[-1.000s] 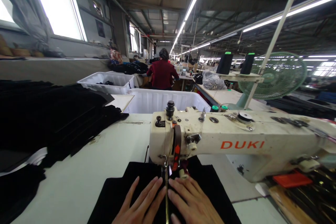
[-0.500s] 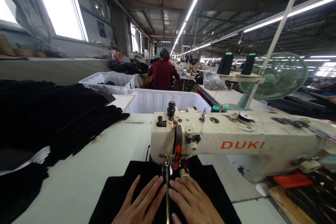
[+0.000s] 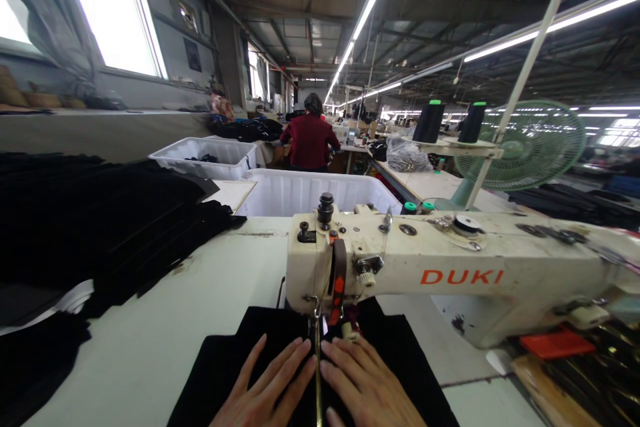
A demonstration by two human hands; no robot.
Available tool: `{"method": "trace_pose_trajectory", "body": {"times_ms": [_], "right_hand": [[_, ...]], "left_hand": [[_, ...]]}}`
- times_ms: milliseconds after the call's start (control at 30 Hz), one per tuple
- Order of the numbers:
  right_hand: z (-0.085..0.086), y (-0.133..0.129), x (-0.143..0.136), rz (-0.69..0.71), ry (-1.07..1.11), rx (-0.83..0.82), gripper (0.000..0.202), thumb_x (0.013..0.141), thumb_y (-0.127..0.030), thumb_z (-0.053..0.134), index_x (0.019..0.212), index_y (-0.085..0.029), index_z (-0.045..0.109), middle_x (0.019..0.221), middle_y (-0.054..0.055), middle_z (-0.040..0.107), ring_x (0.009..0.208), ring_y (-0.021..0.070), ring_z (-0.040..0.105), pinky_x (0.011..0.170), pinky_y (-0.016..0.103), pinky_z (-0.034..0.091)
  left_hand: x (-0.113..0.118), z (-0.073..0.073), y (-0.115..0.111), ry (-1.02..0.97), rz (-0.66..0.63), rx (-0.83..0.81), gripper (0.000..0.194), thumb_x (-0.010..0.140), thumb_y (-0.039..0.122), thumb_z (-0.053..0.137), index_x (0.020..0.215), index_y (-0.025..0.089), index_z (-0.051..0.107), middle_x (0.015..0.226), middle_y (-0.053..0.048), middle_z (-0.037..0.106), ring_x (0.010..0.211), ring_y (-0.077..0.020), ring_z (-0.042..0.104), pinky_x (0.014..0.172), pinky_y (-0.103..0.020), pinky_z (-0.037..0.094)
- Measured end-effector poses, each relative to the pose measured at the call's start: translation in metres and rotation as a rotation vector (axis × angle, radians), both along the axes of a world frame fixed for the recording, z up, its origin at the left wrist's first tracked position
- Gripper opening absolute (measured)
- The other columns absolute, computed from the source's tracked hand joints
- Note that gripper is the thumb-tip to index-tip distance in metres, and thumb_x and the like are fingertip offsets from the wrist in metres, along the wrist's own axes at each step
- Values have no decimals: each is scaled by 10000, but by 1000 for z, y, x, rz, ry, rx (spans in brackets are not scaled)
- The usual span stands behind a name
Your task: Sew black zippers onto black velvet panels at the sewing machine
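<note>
A black fabric piece (image 3: 220, 360) lies flat under the head of a cream sewing machine (image 3: 400, 260) marked DUKI. A thin gold zipper strip (image 3: 319, 380) runs down its middle to the presser foot. My left hand (image 3: 273, 387) rests flat on the cloth left of the strip, fingers spread. To the right of the strip my right hand (image 3: 367, 383) also lies flat, fingers stretched out, its fingertips near the machine's foot. Neither hand grips anything.
Black cut pieces (image 3: 100, 227) are stacked at the left. White bins (image 3: 325, 190) stand behind the machine. Thread cones (image 3: 429, 121), a green fan (image 3: 520, 145) and a red item (image 3: 557, 342) are at the right. A person in dark red (image 3: 309, 141) sits farther off.
</note>
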State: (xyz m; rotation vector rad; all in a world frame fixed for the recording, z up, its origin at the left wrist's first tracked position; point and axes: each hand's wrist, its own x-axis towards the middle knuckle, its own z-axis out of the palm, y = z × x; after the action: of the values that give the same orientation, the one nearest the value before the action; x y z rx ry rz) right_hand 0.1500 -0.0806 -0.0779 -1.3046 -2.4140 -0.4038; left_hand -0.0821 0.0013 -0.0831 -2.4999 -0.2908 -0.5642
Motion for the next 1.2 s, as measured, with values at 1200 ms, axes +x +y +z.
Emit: {"method": "trace_pose_trajectory", "body": {"times_ms": [1200], "right_hand": [[36,-56,-19,-128,285,-356,373,968,-255,553,1336,-204,573,1366,67,591,1315,204,492,1178,439,294]], "left_hand": [[-19,14,-62,-3,27,-382,598,978,320,478,1520,130,312,1533,-137,399,1429,-288,326,1107,-490,369]]}}
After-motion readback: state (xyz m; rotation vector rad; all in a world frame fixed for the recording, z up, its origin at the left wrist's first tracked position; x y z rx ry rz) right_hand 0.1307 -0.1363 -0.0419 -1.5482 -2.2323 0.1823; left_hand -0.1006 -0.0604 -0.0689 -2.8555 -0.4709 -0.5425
